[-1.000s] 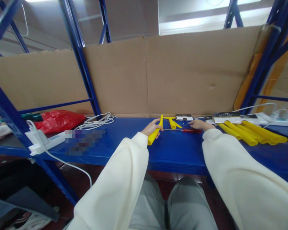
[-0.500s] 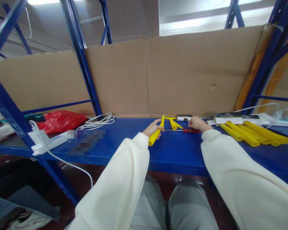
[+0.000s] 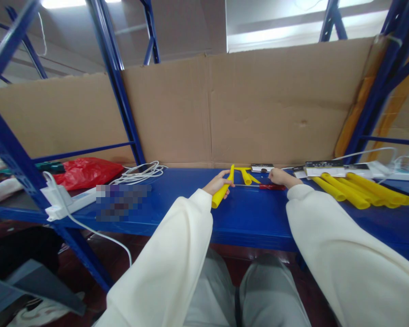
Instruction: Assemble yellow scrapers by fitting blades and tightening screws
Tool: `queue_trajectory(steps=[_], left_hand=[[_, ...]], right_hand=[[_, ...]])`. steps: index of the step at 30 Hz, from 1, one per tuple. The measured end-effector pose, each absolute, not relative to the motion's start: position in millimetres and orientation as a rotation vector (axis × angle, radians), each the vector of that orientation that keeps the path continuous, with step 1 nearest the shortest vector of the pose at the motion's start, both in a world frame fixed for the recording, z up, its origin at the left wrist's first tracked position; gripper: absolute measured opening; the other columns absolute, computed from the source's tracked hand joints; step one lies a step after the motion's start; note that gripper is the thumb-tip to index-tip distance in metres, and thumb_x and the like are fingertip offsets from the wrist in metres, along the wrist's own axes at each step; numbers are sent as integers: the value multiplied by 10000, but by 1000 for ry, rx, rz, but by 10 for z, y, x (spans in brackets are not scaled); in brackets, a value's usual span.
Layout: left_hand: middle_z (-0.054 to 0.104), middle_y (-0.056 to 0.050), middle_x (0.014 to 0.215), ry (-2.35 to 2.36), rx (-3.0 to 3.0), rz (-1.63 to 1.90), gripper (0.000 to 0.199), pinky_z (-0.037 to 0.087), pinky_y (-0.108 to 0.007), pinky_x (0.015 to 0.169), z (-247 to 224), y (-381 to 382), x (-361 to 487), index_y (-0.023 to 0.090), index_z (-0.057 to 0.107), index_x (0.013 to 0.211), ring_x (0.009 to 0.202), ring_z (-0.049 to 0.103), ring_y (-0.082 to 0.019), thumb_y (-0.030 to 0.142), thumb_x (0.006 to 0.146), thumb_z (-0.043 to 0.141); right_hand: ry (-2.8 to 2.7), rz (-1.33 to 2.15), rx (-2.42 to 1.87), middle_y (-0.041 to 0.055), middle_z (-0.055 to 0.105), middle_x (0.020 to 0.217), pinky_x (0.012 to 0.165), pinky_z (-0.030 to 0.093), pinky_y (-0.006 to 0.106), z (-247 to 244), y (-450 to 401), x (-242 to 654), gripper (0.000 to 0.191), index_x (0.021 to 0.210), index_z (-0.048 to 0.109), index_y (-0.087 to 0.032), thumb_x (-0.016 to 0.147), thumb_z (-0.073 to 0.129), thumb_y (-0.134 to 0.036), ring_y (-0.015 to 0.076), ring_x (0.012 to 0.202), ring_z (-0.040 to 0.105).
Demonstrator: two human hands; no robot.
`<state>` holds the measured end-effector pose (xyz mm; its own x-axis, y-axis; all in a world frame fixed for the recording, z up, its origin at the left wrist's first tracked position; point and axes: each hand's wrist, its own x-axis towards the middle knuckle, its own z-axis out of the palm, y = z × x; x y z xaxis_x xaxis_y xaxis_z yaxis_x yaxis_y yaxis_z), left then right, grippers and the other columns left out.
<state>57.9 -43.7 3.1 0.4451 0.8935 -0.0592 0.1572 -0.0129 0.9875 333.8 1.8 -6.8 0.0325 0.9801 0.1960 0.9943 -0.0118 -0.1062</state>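
My left hand (image 3: 218, 182) is closed around a yellow plastic tube-shaped part (image 3: 219, 198), its wider end slanting down toward me and its narrow end up. A little to the right, my right hand (image 3: 278, 176) has its fingers curled together beside a small black-and-white box (image 3: 261, 167). Whatever those fingers hold, if anything, is too small to see. Just below that hand lies a screwdriver with a red handle (image 3: 271, 186), its shaft pointing left. Another yellow part (image 3: 246, 176), with thin arms, rests on the blue shelf (image 3: 248, 218) between my hands.
Several yellow tubes (image 3: 352, 193) lie at the right, by black-and-white boxes (image 3: 323, 169). On the left are a white power strip (image 3: 77, 200), coiled white cable (image 3: 141, 171) and a red bag (image 3: 88, 172). A cardboard panel (image 3: 259, 109) closes off the back.
Hardly anything differs. My left hand keeps its hold on the yellow part, and my right hand stays by the small box with only a slight shift.
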Motion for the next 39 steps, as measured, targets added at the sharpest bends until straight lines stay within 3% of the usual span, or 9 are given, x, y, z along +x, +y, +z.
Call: queue_trajectory(steps=[3, 8, 13, 25, 33, 39], left_hand=[[627, -2, 774, 931, 1470, 755, 662, 408, -209, 387, 43, -451, 571, 230, 230, 1481, 385, 487, -96, 70, 876, 445], [658, -23, 827, 726, 1417, 709, 673, 417, -202, 382, 44, -422, 532, 236, 191, 1485, 387, 506, -93, 95, 885, 461], [665, -33, 831, 579, 1390, 679, 669, 379, -181, 347, 20, -376, 512, 233, 212, 1478, 380, 508, -91, 125, 882, 496], [655, -32, 843, 559, 1411, 640, 627, 407, -197, 355, 11, -407, 517, 236, 216, 1460, 386, 510, -92, 136, 897, 476], [653, -30, 859, 550, 1425, 615, 618, 354, -158, 346, -22, -363, 499, 261, 253, 1439, 395, 513, -74, 165, 896, 531], [650, -21, 861, 509, 1437, 593, 614, 396, -169, 358, -13, -390, 486, 267, 257, 1435, 404, 529, -78, 181, 897, 540]], right_hand=[[-1975, -53, -1906, 108, 698, 736, 703, 461, 273, -56, 40, 3307, 219, 703, 684, -133, 767, 499, -36, 208, 727, 647], [-1860, -4, -1302, 82, 653, 866, 793, 483, 323, 2, 20, 3018, 90, 767, 601, -187, 825, 532, -189, 197, 816, 604], [-1987, 65, -918, 44, 578, 834, 833, 482, 360, -3, -81, 2696, 90, 743, 539, -222, 828, 533, -253, 193, 836, 567], [-1946, 166, -820, 43, 536, 866, 852, 469, 387, -87, -138, 2573, 116, 754, 521, -228, 834, 544, -310, 200, 872, 540], [-1893, 195, -849, 36, 554, 856, 843, 466, 383, -116, -168, 2545, 126, 740, 534, -226, 814, 562, -324, 201, 867, 542], [-1898, 134, -816, 41, 556, 862, 865, 454, 386, -124, -193, 2538, 122, 745, 518, -231, 833, 551, -309, 205, 878, 536]])
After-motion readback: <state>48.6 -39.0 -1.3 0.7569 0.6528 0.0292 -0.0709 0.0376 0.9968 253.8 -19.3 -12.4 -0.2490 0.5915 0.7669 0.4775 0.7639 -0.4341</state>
